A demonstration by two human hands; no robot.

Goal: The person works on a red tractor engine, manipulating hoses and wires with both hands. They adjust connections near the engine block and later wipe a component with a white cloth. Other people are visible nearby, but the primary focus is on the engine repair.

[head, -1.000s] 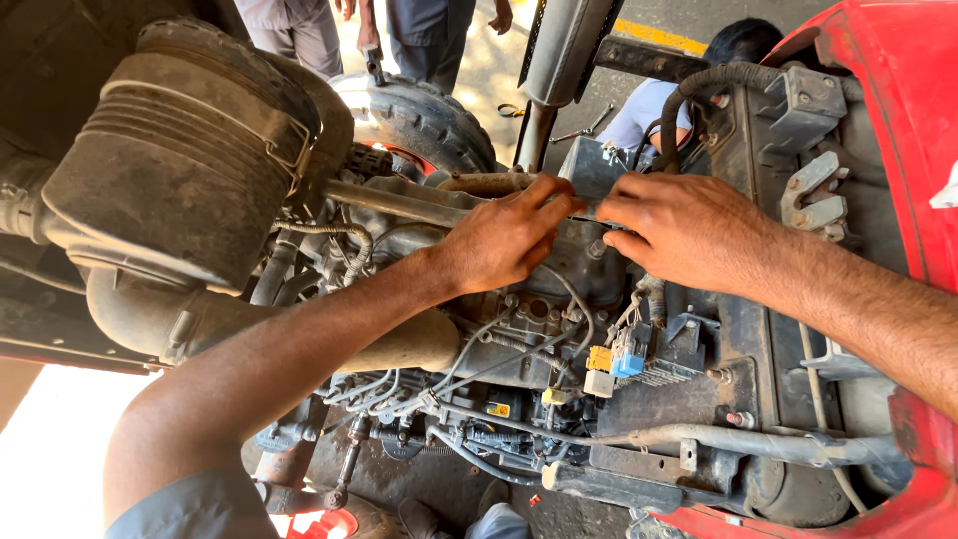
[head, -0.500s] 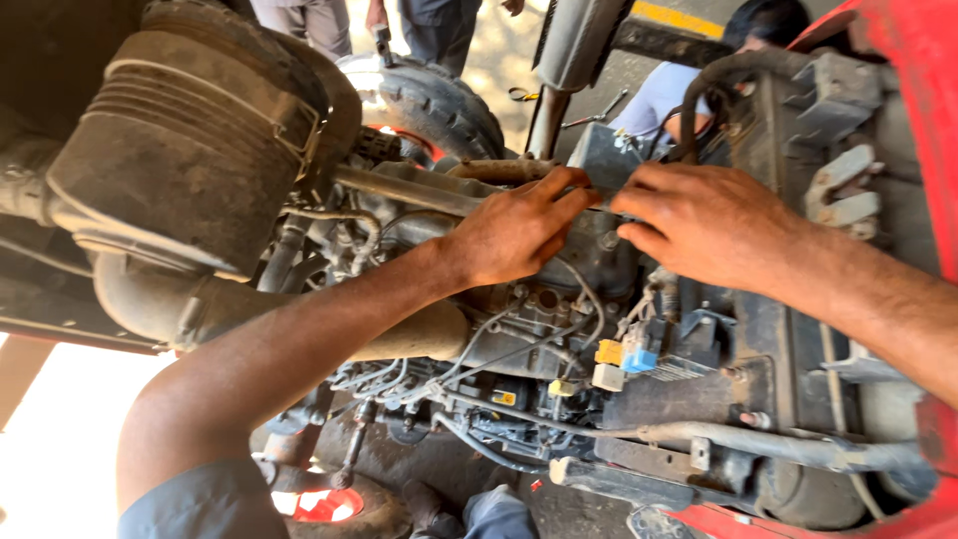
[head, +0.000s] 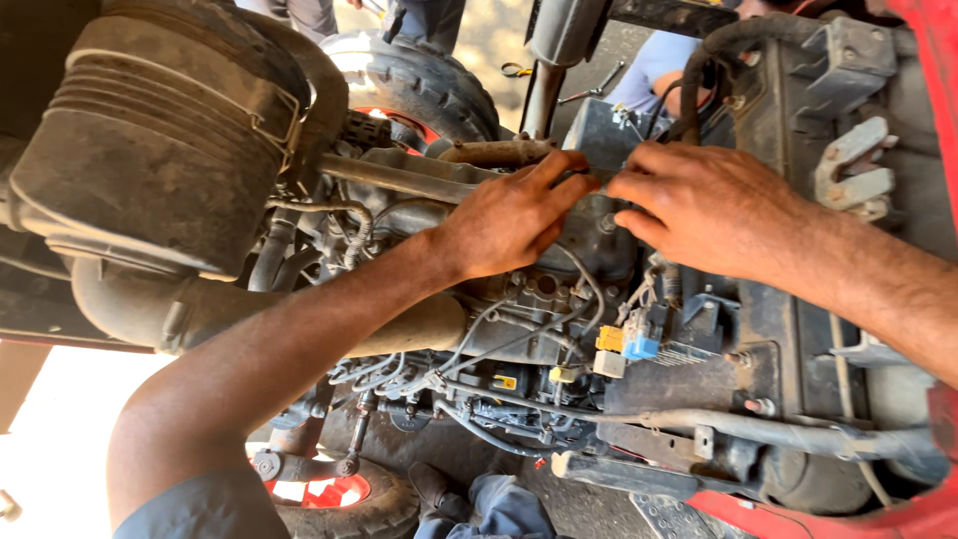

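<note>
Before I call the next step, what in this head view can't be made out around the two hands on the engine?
- What the fingertips pinch: left hand and right hand meet over the engine top and hide it.
- Right forearm: cut off by the right edge.
- Yellow and blue connectors: too small to see if seated.
- Air filter housing: cut off at the top and left edges.
- Person below the engine: only trouser legs show.

This is an open-air vehicle repair yard. A red vehicle's engine (head: 519, 339) lies exposed, crowded with hoses, wires and a big dusty air filter drum (head: 160, 130). 2 tyres (head: 419, 70) stand on sunlit bare ground, wrenches (head: 589, 85) lie on that ground, and other people's legs (head: 424, 20) show nearby.
</note>
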